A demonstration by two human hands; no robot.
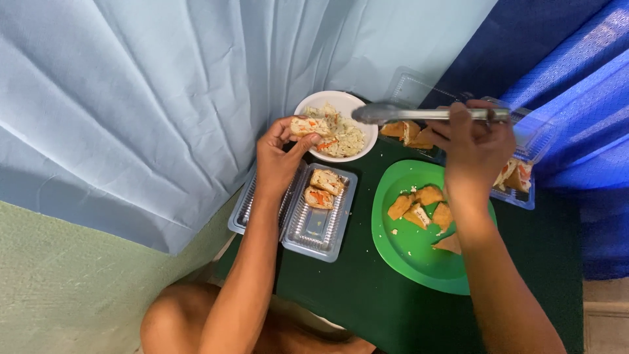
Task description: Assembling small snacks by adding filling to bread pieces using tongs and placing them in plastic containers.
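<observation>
Holding a stuffed tofu piece [308, 126] pinched in our left hand [278, 160] over the white bowl [314, 103] – filling stays contained – we grip metal tongs [419, 114] in our right hand [475, 147], above the green plate [393, 242].

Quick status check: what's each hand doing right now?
Left hand holds stuffed piece over white bowl. Right hand grips metal tongs. Clear tray below, nothing blocking.

Bowl [308, 105] behind tray [314, 226], plate [393, 242] right.

green plate [393, 252], white bowl [308, 105], dark green table [367, 301]
</observation>
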